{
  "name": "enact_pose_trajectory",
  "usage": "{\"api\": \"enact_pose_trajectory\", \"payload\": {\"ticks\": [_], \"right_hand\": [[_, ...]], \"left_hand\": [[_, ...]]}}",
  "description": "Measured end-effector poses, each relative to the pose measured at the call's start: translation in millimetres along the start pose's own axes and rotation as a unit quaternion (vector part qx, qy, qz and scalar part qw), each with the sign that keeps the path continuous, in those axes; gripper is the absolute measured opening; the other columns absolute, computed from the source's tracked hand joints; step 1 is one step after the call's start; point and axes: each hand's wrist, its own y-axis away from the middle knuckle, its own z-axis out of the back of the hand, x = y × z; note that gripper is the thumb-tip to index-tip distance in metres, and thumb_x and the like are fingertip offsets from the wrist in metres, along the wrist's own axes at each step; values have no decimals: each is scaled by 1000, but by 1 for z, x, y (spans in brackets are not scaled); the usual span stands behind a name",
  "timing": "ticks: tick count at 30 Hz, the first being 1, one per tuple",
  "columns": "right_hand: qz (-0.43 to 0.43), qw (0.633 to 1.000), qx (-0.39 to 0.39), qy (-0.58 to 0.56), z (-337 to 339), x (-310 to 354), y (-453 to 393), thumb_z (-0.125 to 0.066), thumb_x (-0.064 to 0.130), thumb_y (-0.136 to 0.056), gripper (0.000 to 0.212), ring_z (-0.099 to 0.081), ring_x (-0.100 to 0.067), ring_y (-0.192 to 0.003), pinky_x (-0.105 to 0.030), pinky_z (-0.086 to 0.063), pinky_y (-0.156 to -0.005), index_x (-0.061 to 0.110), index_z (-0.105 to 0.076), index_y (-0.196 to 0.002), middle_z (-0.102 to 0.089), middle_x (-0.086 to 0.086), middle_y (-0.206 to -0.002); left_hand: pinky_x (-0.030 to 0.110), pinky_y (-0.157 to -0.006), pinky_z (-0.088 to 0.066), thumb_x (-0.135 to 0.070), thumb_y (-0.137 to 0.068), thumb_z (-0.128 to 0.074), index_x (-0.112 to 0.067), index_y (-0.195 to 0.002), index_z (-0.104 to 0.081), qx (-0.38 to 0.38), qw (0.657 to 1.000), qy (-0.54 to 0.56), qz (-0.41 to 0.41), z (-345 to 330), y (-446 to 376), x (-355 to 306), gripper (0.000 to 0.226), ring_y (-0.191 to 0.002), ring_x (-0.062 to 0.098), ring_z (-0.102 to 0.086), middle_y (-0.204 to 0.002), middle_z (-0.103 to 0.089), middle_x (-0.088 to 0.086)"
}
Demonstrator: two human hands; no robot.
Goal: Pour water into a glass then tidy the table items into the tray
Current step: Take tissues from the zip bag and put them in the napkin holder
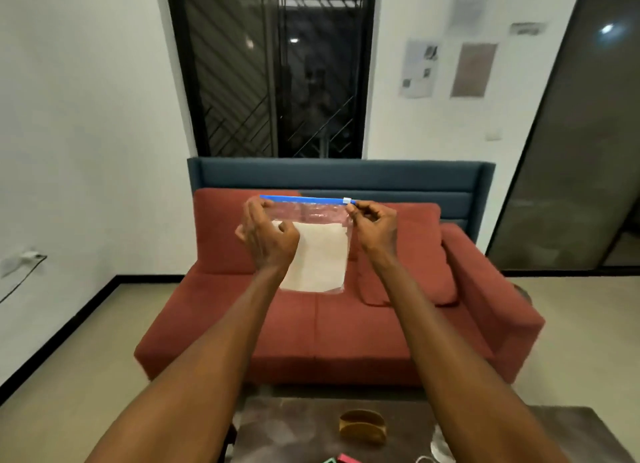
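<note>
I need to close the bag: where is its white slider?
In the head view, the white slider sits at the right end of the bag's blue zip strip, beside the right hand fingertips.

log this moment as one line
left hand: holds zip bag | right hand: pinches slider | bag: midair, white sheet inside

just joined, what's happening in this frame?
A person holds a clear zip bag up in front of them with both hands. The left hand grips the bag's left side near the top; the right hand pinches the top right corner beside the white slider on the blue zip strip. Something flat and white sits inside the bag. Below, a gold holder stands on the table. No glass or tray is in view.
</note>
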Motion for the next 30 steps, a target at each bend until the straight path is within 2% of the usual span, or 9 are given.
{"api": "enact_pose_trajectory", "payload": {"ticks": [3,6,9,12,15,17,20,24,30], "right_hand": [[0,999,-29,-33,37,28,-18,-76,1,-81,15,-61,4,-58,-17,-52,-61,3,-76,-96,-71,2,-72],[-13,998,-43,-43,70,48,-27,-78,1,-79,13,-64,-11,-65,-28,-56,-67,2,-77,-92,-72,-4,-72],[-14,999,-39,4,92,59,-34,-79,6,-78,12,-68,-18,-69,-37,-59,-74,5,-78,-90,-73,-3,-74],[-2,996,-24,86,104,69,-37,-77,17,-80,15,-74,-20,-81,-46,-61,-80,12,-79,-94,-77,-3,-83],[27,988,-4,150,106,77,-35,-76,26,-81,16,-73,-17,-83,-45,-60,-79,19,-80,-96,-78,1,-86],[28,985,2,169,105,80,-35,-73,24,-82,16,-72,-17,-83,-44,-60,-78,20,-80,-97,-78,1,-87],[15,990,16,142,104,80,-32,-73,16,-82,17,-73,-22,-86,-44,-60,-80,14,-80,-98,-78,-5,-88],[8,998,40,43,97,75,-23,-69,5,-89,15,-71,-15,-78,-34,-60,-77,1,-76,-102,-75,-6,-84],[-1,1000,-5,-7,88,69,-20,-73,5,-86,12,-73,-14,-78,-28,-61,-74,2,-74,-97,-74,-6,-84]], "left_hand": [[47,-105,-27,-28,-73,-57,-19,-114,-53,4,993,-60,-103,-15,-2,-61,42,-133,19,-41,-145,-41,5],[54,-111,-22,-44,-80,-58,-23,-121,-52,-13,979,-121,-166,-27,-4,-102,47,-143,19,-30,-156,-27,6],[54,-114,-9,-41,-78,-58,-25,-127,-50,-3,962,-157,-225,-36,-4,-128,52,-149,19,-14,-161,-18,5],[49,-115,-10,-38,-84,-57,-25,-126,-56,80,943,-148,-288,-46,-2,-147,44,-143,16,-31,-148,-45,-1],[35,-102,-22,-34,-90,-60,-26,-117,-65,190,937,-87,-280,-57,3,-159,28,-114,15,-58,-113,-69,-7],[30,-90,-25,-32,-91,-62,-27,-111,-69,220,943,-50,-245,-59,6,-162,22,-99,14,-60,-102,-71,-8],[41,-95,-40,-21,-89,-64,-21,-103,-73,240,950,-5,-201,-58,9,-164,16,-94,16,-63,-95,-73,-4],[45,-82,-56,-9,-86,-67,-7,-93,-77,236,957,17,-170,-52,2,-163,12,-78,19,-67,-85,-75,7],[42,-75,-59,-11,-84,-73,-3,-92,-77,268,951,19,-155,-50,-1,-162,13,-73,21,-69,-81,-75,11]]}}
